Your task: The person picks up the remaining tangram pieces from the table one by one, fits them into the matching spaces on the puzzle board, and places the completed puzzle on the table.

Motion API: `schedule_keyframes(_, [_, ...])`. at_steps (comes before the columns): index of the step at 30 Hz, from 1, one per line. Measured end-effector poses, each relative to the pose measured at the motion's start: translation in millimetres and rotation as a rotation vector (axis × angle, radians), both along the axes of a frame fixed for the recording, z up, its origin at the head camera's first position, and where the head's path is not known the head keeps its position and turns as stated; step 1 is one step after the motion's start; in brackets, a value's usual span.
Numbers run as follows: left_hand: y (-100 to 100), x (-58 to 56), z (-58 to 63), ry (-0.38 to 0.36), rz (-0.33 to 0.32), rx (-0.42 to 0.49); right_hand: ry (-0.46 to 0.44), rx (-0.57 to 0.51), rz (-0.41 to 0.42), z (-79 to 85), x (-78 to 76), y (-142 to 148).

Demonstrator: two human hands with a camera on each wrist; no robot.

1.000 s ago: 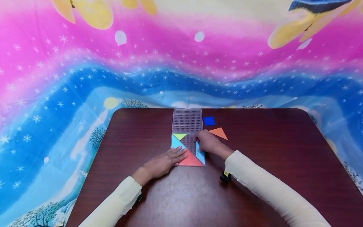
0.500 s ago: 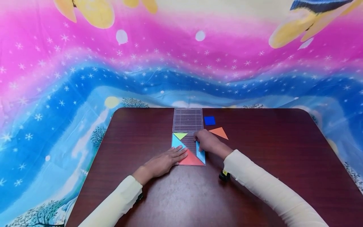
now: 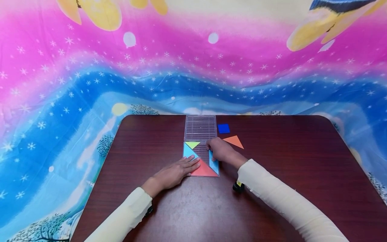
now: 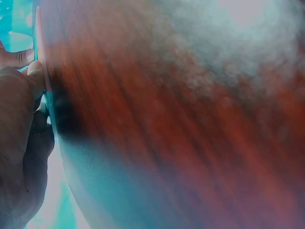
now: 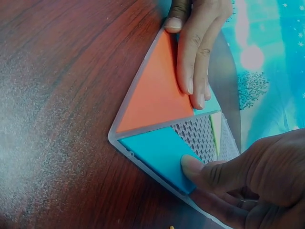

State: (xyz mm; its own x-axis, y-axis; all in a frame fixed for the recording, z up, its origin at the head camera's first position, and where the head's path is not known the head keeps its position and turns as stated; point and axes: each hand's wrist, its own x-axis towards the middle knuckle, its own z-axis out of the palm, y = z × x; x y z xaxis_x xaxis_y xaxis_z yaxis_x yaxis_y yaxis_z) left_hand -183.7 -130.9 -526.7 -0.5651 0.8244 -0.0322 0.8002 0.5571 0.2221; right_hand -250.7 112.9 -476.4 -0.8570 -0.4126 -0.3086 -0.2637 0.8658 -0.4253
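Note:
A square tangram tray (image 3: 202, 151) with a perforated floor lies mid-table. My left hand (image 3: 173, 172) rests with extended fingers across the red triangle (image 3: 205, 170) and the light blue triangle (image 3: 187, 151) inside it. In the right wrist view, my right hand (image 5: 257, 176) grips a light blue four-sided tangram piece (image 5: 157, 150) at the tray's side, thumb on its top face. The other right fingers curl below the tray's rim, partly hidden. A yellow-green triangle (image 3: 192, 144) fills the far left corner. Perforated floor shows between these pieces.
Joined to the tray's far side is its opened perforated lid (image 3: 201, 128). Right of the lid lie a dark blue square (image 3: 223, 128) and an orange triangle (image 3: 235, 141) on the brown table (image 3: 281, 148). A patterned cloth (image 3: 193, 67) hangs behind the table.

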Motion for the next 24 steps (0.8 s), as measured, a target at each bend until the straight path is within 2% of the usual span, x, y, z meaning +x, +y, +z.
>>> schedule_keyframes(13, [1.0, -0.9, 0.6, -0.004, 0.004, -0.004, 0.083, -0.011, 0.015, -4.8, 4.7, 2.1])
schedule_keyframes(24, [1.3, -0.1, 1.6, -0.018, 0.005, -0.008, 0.107, -0.036, -0.037, -8.6, 10.1, 1.9])
